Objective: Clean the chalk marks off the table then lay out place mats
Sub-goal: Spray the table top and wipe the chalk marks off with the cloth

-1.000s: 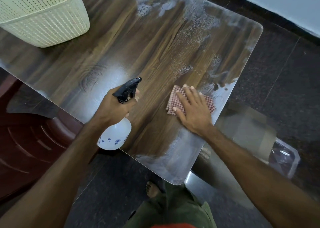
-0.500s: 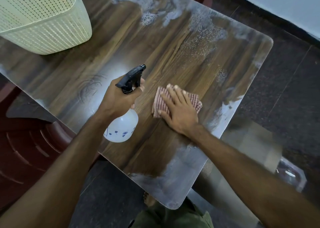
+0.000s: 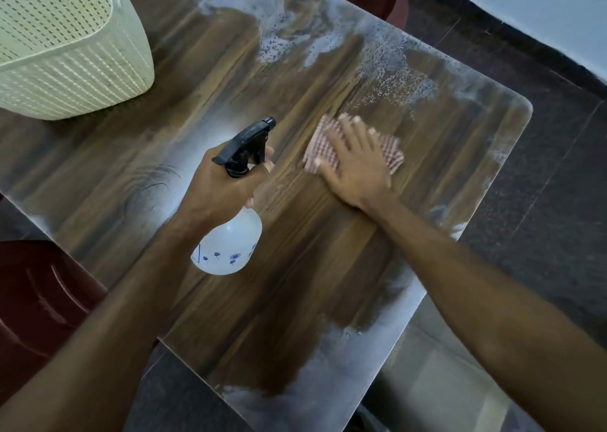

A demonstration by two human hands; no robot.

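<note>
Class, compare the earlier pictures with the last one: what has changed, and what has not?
The right hand, flat on the checked cloth, has wiped it from the table's right edge toward the middle. The left hand still grips the spray bottle; the basket stays put.

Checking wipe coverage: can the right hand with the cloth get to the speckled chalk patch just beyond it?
Probably yes. The right hand presses the cloth flat on the table, and only bare wood lies between it and the chalk patch.
</note>
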